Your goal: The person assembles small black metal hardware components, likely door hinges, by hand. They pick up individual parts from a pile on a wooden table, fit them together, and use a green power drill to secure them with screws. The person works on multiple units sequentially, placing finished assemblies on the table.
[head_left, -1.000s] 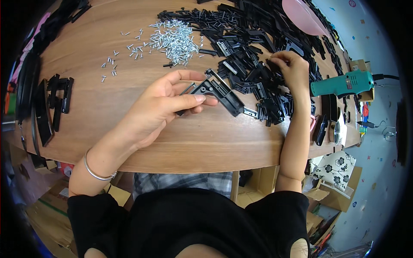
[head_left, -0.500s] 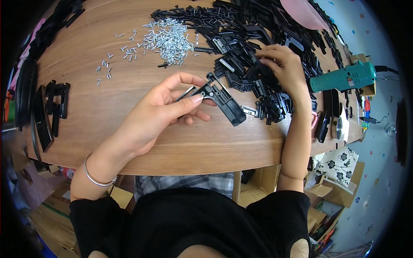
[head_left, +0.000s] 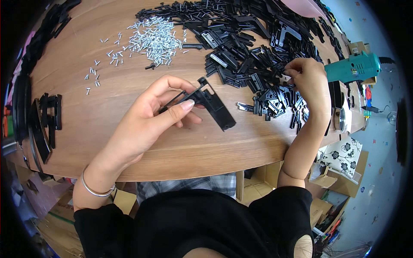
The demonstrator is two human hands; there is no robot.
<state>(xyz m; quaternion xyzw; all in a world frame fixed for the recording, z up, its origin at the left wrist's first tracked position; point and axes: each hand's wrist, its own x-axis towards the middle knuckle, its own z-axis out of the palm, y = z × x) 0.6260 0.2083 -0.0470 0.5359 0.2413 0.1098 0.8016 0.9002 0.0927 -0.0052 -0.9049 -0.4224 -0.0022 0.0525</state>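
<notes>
My left hand (head_left: 148,118) holds a black plastic bracket (head_left: 210,103) just above the wooden table (head_left: 180,146), thumb on top and fingers underneath. The bracket's long arm points toward the lower right. My right hand (head_left: 307,84) reaches into the big heap of small black plastic parts (head_left: 254,47) at the table's far right, fingertips pinched among the pieces; what it grips is hidden. A pile of small silver screws (head_left: 155,38) lies beyond my left hand.
Finished black assemblies (head_left: 45,122) lie at the table's left edge. A green power screwdriver (head_left: 352,68) rests at the right edge. Cardboard boxes (head_left: 331,176) stand on the floor below right. A few loose screws (head_left: 92,77) are scattered left of the pile.
My left hand has tilted the bracket and drawn it slightly nearer. My right hand has shifted within the black parts heap, fingers now pinching at its edge.
</notes>
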